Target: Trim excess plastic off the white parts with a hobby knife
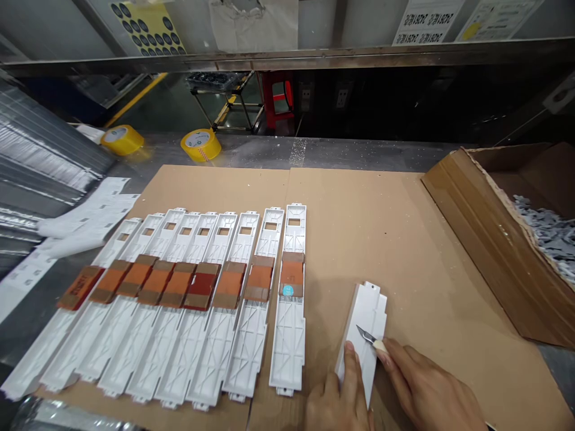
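Observation:
My left hand [339, 398] presses down on the near end of a white plastic strip [369, 314] that lies on the cardboard sheet [359, 227]. My right hand [426, 389] grips a small knife [369, 337] whose blade tip rests on that strip. To the left lies a row of several long white plastic strips [202, 299], side by side, each with a brown and orange taped band across its middle.
An open cardboard box [489, 239] with grey scraps stands at the right. Two yellow tape rolls [200, 144] sit at the back of the metal bench. More white strips [85, 221] are piled at the left, next to a stack of grey sheets [40, 155].

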Tool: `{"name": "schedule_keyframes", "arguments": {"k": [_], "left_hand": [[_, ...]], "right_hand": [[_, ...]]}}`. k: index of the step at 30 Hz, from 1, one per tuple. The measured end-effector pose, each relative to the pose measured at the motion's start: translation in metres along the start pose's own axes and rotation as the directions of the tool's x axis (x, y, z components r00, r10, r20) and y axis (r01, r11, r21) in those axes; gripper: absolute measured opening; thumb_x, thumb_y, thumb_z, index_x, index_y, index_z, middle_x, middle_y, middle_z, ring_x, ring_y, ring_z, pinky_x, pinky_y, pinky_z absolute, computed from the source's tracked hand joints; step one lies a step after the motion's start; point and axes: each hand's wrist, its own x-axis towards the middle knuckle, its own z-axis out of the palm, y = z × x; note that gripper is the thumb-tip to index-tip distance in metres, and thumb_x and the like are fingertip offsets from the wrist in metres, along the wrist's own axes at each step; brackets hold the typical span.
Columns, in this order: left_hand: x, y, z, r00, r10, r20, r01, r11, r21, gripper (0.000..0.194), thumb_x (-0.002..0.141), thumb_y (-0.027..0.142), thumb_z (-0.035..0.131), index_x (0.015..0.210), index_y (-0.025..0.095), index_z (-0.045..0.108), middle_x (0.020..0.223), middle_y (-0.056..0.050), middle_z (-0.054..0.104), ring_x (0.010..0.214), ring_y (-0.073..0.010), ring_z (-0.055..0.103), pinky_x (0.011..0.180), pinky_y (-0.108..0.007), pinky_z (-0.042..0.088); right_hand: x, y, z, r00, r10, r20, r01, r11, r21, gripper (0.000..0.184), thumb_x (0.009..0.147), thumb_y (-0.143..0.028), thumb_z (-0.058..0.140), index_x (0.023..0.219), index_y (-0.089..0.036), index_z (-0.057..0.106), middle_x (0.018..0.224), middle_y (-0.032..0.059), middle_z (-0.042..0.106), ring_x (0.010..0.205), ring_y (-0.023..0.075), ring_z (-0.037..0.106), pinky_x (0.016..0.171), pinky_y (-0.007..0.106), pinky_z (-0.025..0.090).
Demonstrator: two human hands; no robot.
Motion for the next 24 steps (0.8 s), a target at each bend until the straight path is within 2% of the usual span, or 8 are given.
{"name": "schedule_keyframes", "arguments": {"k": [6,12,18,24], "left_hand": [[0.003,-0.001,-0.005,1.0,0.015,0.0,-0.015,1.0,0.005,0.056,0.066,0.033,0.067,0.116,0.008,0.062,0.122,-0.013,0.062,0.058,-0.0178,0.055,0.041,-0.031,0.048],[0.003,-0.002,-0.004,0.999,0.028,-0.037,-0.028,1.0,0.004,0.051,0.069,0.032,0.065,0.114,0.008,0.064,0.123,-0.012,0.061,0.057,-0.0173,0.055,0.039,-0.031,0.046],[0.003,-0.004,-0.004,0.997,0.036,-0.07,-0.035,0.999,0.014,0.053,0.069,0.037,0.067,0.113,0.007,0.064,0.123,-0.011,0.062,0.056,-0.0164,0.054,0.039,-0.031,0.045],[0.003,-0.004,-0.002,0.994,0.032,-0.102,-0.03,0.999,0.022,0.054,0.071,0.042,0.066,0.112,0.007,0.064,0.122,-0.011,0.063,0.057,-0.0159,0.053,0.04,-0.031,0.045]], "right_hand": [[0.002,-0.002,0.0,1.0,-0.011,-0.017,0.01,1.0,-0.021,0.022,0.094,-0.04,0.038,0.087,-0.032,0.057,0.067,-0.0104,0.067,0.05,0.0136,0.065,0.035,0.024,0.044],[0.003,-0.004,-0.001,0.997,-0.037,-0.065,0.034,0.998,-0.057,0.025,0.095,-0.037,0.036,0.088,-0.03,0.059,0.065,-0.0085,0.067,0.047,0.0142,0.064,0.034,0.025,0.044],[0.009,-0.003,-0.006,0.996,-0.028,-0.086,0.031,0.999,0.036,0.033,0.096,-0.037,0.03,0.081,-0.03,0.058,0.062,-0.0091,0.065,0.045,0.0137,0.063,0.032,0.024,0.043],[0.007,0.01,-0.001,0.995,0.025,0.095,-0.045,0.976,0.215,0.026,0.095,-0.041,0.035,0.089,-0.036,0.059,0.076,-0.011,0.07,0.061,0.0126,0.068,0.044,0.022,0.049]]}}
